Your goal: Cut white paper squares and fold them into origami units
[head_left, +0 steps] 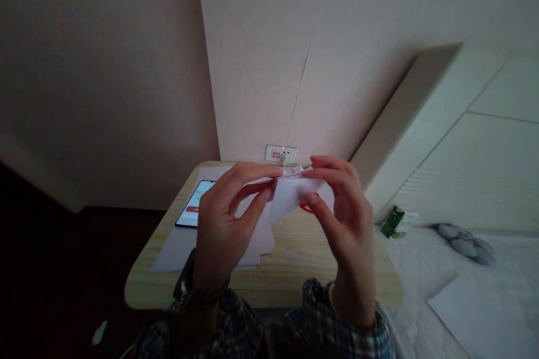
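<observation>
A folded piece of white paper (290,193) is held up over the table between my two hands. My left hand (229,219) pinches its left edge between thumb and fingers. At the right, my right hand (343,213) grips the upper edge with its fingers, the thumb lying against the near face. The paper's top edge looks creased and layered. Just behind my right thumb, part of a red ring-shaped thing (306,207) shows; the rest of it is hidden.
White sheets (177,249) and a lit phone (192,207) lie on the left of the wooden table (303,280). Behind stands a wall socket (281,153) with a plug. On the bed at right are a green-and-white packet (398,222), grey slipper-like things (465,244) and a paper sheet (484,314).
</observation>
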The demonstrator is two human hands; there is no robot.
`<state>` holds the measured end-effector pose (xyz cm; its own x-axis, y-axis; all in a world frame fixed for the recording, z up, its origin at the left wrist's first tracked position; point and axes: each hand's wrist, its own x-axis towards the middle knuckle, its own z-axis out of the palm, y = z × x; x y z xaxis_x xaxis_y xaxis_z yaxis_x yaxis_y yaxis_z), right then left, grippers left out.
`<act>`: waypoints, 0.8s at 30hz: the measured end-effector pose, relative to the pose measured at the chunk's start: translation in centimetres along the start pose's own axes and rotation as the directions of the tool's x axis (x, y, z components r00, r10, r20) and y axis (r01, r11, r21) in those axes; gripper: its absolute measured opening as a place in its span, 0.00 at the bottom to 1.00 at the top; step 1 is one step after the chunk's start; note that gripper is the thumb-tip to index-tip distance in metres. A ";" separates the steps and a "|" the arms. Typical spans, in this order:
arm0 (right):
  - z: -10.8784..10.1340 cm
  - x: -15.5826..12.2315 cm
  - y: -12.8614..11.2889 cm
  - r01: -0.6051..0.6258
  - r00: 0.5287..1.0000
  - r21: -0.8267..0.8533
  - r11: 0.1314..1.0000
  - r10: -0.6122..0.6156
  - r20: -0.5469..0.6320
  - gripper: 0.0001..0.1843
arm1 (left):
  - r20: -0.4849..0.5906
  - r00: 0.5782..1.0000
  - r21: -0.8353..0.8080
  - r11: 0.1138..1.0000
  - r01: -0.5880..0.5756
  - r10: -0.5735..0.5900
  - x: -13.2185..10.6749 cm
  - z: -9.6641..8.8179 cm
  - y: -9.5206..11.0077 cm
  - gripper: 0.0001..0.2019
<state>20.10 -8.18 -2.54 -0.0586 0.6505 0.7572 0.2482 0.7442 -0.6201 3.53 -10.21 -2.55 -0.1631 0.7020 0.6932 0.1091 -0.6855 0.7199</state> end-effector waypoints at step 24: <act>0.0 -0.2 -0.5 0.130 0.988 0.046 0.990 -0.133 0.080 0.13 | 0.051 0.997 0.149 0.987 -0.056 0.049 0.0 0.4 1.0 0.11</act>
<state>20.01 -8.68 -2.44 -0.1682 0.5554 0.8144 0.1941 0.8286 -0.5251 3.98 -10.81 -1.83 -0.1071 0.6768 0.7283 0.2631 -0.6871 0.6772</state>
